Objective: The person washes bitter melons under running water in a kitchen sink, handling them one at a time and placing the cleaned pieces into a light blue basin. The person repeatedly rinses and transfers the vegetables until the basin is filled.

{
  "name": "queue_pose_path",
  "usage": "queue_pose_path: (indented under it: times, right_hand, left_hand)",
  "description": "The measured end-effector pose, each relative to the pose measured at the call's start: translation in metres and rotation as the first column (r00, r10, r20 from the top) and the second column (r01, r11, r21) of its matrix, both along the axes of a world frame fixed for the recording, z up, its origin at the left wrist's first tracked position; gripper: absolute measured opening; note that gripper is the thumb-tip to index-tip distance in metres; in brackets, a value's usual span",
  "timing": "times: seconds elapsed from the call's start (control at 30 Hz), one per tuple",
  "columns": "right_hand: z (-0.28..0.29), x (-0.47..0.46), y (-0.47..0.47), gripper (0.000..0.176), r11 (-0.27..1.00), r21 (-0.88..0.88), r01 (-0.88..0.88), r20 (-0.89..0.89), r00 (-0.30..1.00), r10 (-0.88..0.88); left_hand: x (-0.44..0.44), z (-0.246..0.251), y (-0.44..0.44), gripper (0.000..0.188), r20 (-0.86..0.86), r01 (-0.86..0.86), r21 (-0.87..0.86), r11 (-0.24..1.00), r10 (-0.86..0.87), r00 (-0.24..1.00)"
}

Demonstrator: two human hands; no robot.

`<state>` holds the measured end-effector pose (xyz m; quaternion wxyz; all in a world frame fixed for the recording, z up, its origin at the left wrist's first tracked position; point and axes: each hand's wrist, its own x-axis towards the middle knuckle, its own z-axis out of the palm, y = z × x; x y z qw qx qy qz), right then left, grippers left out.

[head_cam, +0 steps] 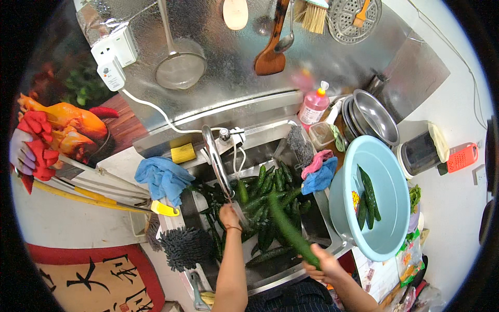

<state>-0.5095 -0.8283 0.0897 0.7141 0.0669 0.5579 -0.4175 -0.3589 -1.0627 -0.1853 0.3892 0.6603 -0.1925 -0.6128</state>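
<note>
My right hand (321,265) grips one end of a long green cucumber (292,232), which slants up and left over the sink and is blurred by motion. Under the curved chrome faucet (216,163), my left hand (230,216) is in or beside the running water; its fingers are blurred, and whether it holds anything is unclear. Many more cucumbers (267,183) lie heaped in the stainless steel sink (323,230). To the right, a light blue plastic basin (393,167) holds several cucumbers (368,187).
Blue cloths (163,175) hang at the sink's left corner, near a yellow sponge (183,153). A dark chenille mitt (185,247) lies on the left rim. Metal bowls (376,117) and a pink soap bottle (314,105) stand behind the right side. A white cord (156,113) runs behind the faucet.
</note>
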Motion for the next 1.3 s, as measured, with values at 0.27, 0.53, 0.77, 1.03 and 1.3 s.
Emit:
queue_pose_path:
  times: [0.27,0.53,0.77,1.03,1.3]
  right_hand:
    - [0.046,-0.049,-0.002,0.068,0.538,-0.563,0.627,0.237,0.746,-0.622]
    - [0.02,-0.014,0.001,0.021,0.851,-0.412,0.326,-0.152,0.896,-0.417]
    - [-0.018,0.003,-0.025,0.015,0.938,-0.344,0.041,-0.283,0.948,-0.146]
    - [-0.199,0.069,-0.106,0.043,0.904,-0.021,-0.427,-0.805,0.544,0.238]
    - [-0.173,0.116,-0.242,0.019,0.955,-0.179,-0.238,-0.344,0.924,0.166]
  left_hand:
    - [-0.032,-0.061,0.121,0.017,0.709,0.487,0.096,0.868,-0.403,0.579]
    - [-0.005,-0.091,0.161,0.045,0.511,0.463,0.375,0.803,-0.596,0.62]
    - [0.022,-0.066,0.13,0.08,0.206,0.796,0.272,0.54,-0.841,0.5]
    - [0.07,0.08,0.113,0.06,-0.626,0.48,0.026,0.877,-0.36,0.692]
    - [0.07,0.118,0.095,0.047,0.202,0.381,-0.131,0.915,-0.352,0.914]
